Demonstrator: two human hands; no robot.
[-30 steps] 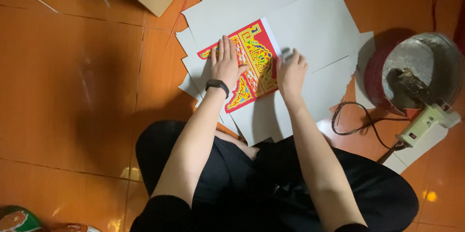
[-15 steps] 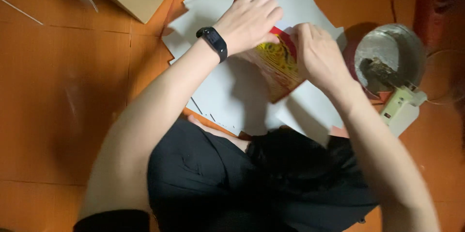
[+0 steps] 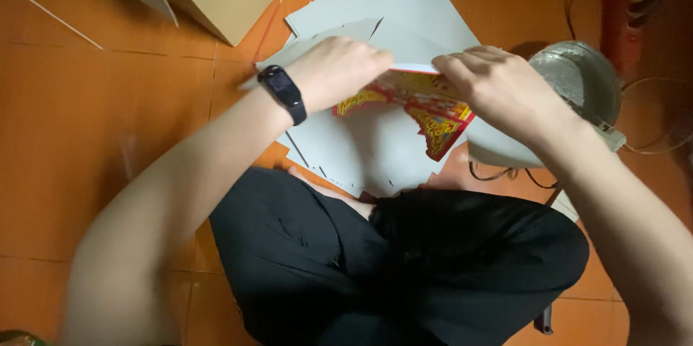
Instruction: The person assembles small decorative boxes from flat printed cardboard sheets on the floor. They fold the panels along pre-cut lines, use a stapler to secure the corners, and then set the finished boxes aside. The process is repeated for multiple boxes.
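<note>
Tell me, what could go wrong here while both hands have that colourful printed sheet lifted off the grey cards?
The printed sheet is pinched at its top edge by the left hand and right hand, so it might crease or tear. The metal pot and its cord sit right by the right forearm, so an elbow could knock them. The grey cards lie loose and may slide.
</note>
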